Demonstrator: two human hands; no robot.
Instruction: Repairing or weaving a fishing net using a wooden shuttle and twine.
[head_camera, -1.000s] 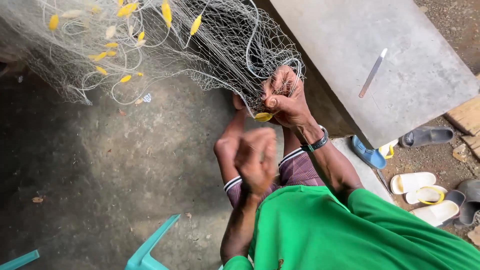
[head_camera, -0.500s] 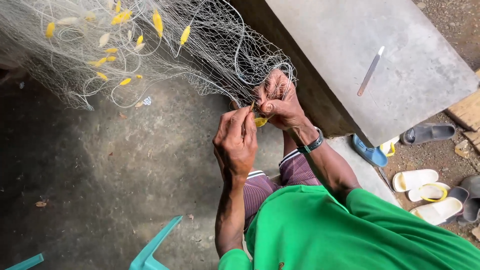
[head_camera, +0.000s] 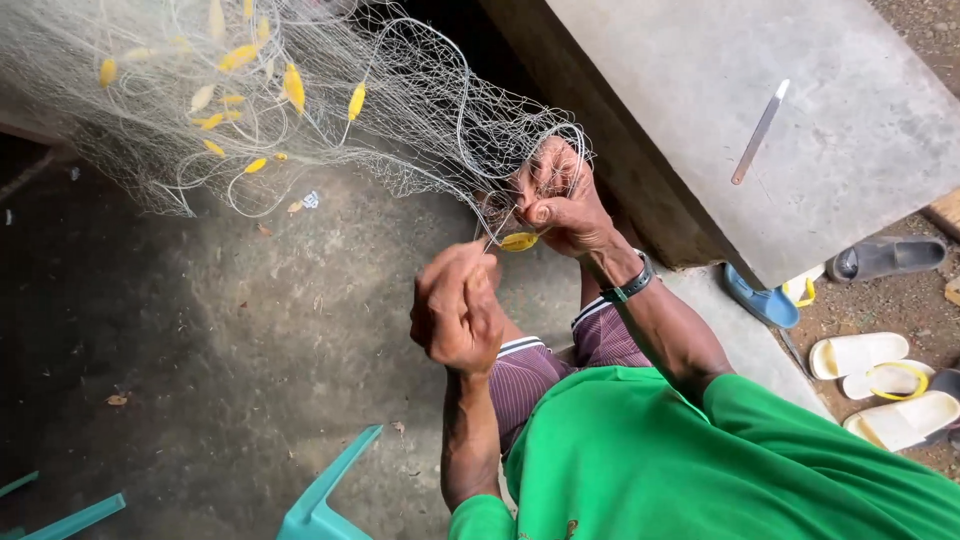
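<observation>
A pale fishing net (head_camera: 330, 110) with several yellow floats (head_camera: 293, 87) hangs across the upper left. My right hand (head_camera: 560, 195), with a dark watch on its wrist, is shut on a bunched edge of the net and pinches it just above one yellow float (head_camera: 518, 241). My left hand (head_camera: 455, 310) is a closed fist below and left of that float, above my knee in striped shorts. A thin line (head_camera: 492, 234) runs from the float toward the left fist. What the fist's fingers hold is hidden.
A grey concrete slab (head_camera: 820, 60) rises at the right with a flat metal blade (head_camera: 758, 133) on it. Sandals lie beside it: blue (head_camera: 760, 300), grey (head_camera: 885, 258), white and yellow (head_camera: 870, 360). Teal plastic furniture (head_camera: 325, 495) stands near on the concrete floor.
My left hand has drawn down and away from the float it met half a second ago. The right hand stays on the net edge.
</observation>
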